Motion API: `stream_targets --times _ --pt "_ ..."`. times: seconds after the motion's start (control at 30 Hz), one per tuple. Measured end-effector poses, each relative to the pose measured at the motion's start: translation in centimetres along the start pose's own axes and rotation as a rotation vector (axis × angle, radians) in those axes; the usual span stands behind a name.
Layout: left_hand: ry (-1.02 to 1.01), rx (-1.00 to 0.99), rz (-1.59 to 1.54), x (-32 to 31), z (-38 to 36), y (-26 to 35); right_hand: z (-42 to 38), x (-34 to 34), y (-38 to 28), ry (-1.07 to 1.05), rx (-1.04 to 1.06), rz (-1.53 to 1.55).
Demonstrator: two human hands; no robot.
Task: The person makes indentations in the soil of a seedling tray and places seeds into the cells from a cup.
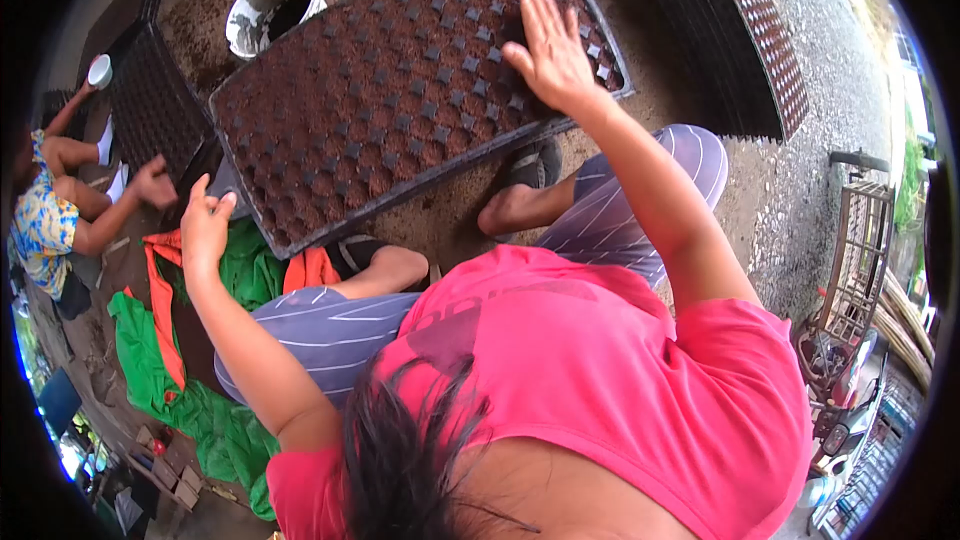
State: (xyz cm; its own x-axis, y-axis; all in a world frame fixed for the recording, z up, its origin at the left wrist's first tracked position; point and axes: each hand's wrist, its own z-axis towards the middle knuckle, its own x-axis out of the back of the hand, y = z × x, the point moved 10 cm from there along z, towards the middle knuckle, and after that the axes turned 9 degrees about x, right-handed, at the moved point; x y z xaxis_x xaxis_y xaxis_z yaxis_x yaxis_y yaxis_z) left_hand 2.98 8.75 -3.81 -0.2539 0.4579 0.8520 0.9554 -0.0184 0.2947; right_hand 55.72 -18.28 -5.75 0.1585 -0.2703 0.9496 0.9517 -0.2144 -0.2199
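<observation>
- Spreading the right hand [555, 55] palm down over the right end of a black cell tray [400, 198], with fingers straight and grip released, grasping nothing.
- Holding the left hand [207, 225] just beside the tray's left end, with fingers loosely bent and nothing visible in that grip (too unclear to tell about contact with the rim).
- Finding the tray slantwise before the knees, above the feet, bearing dark brown soil [330, 130], with its support hidden.
- Noting also a white bucket [240, 25] just past the far edge, a tray stack [755, 30] to the right, and a co-worker's hand [155, 183] near the left end.
- Possibly spilling loose soil over the rim through too wide a sweep.
- Possibly tipping the tray by leaning hard on one end, with neither hand clasping it.
- Possibly knocking the co-worker's hand by swinging the left hand outward.
</observation>
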Motion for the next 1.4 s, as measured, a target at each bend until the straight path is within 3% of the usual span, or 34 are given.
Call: stream_targets --times 0.07,0.1,0.17,0.23,0.33,0.37,0.43,0.47,0.53,0.7,0.77,0.87,0.97,1.03,1.1,1.23,1.3,1.4 --pt "0.118 -0.012 0.052 2.4 -1.5 0.7 2.3 0.1 5.3 0.078 -0.168 -0.024" --pt "0.105 -0.03 0.008 0.9 0.0 2.8 5.2 1.4 11.5 0.047 -0.229 -0.111" --pt "0.158 -0.064 0.049 2.2 -0.1 2.3 8.5 -1.1 14.0 -0.075 -0.211 -0.062" --pt "0.151 -0.035 0.039 2.7 0.6 1.7 12.0 -2.1 11.5 -0.149 -0.09 -0.063" --pt "0.151 -0.032 0.114 2.9 -0.3 2.2 11.9 -4.3 1.8 -0.322 0.403 -0.102" --pt "0.155 -0.016 0.109 3.1 -0.3 2.4 11.8 -3.9 0.7 -0.337 0.436 -0.023" --pt "0.147 -0.025 0.068 3.2 -0.2 2.3 13.2 -1.5 5.6 -0.235 0.142 -0.114" --pt "0.152 -0.061 0.041 2.8 0.2 1.9 13.3 -2.2 9.1 -0.089 0.097 -0.139" --pt "0.128 -0.062 0.089 1.7 0.0 1.6 13.1 -2.7 5.0 -0.132 0.198 -0.193" --pt "0.035 -0.073 0.125 0.3 -0.4 2.0 7.9 -4.8 -17.8 -0.197 0.546 -0.132" --pt "0.035 -0.077 0.119 0.7 -0.9 2.3 5.6 -4.4 -19.0 -0.207 0.551 -0.021" --pt "0.075 -0.124 0.093 0.6 -0.3 0.7 4.5 1.2 -9.9 -0.223 0.261 -0.15" --pt "0.133 -0.198 0.096 1.4 -0.8 -1.1 -0.5 2.7 5.9 -0.106 -0.126 -0.299" --pt "0.157 -0.15 0.203 1.8 -0.4 -3.0 -2.8 1.6 9.2 -0.108 -0.204 -0.294" --pt "0.171 -0.086 0.187 2.8 -0.7 -3.6 -2.2 0.3 4.5 -0.075 -0.034 -0.233" --pt "0.264 -0.009 0.142 4.9 -2.6 -5.4 -1.4 -2.6 -14.8 -0.155 0.464 -0.099" --pt "0.307 0.031 0.065 6.1 -3.1 -7.3 1.6 -3.2 -20.7 -0.147 0.614 -0.092" --pt "-0.169 0.243 0.023 -0.2 -3.2 -11.8 6.8 -4.7 -15.7 0.031 0.489 -0.131"
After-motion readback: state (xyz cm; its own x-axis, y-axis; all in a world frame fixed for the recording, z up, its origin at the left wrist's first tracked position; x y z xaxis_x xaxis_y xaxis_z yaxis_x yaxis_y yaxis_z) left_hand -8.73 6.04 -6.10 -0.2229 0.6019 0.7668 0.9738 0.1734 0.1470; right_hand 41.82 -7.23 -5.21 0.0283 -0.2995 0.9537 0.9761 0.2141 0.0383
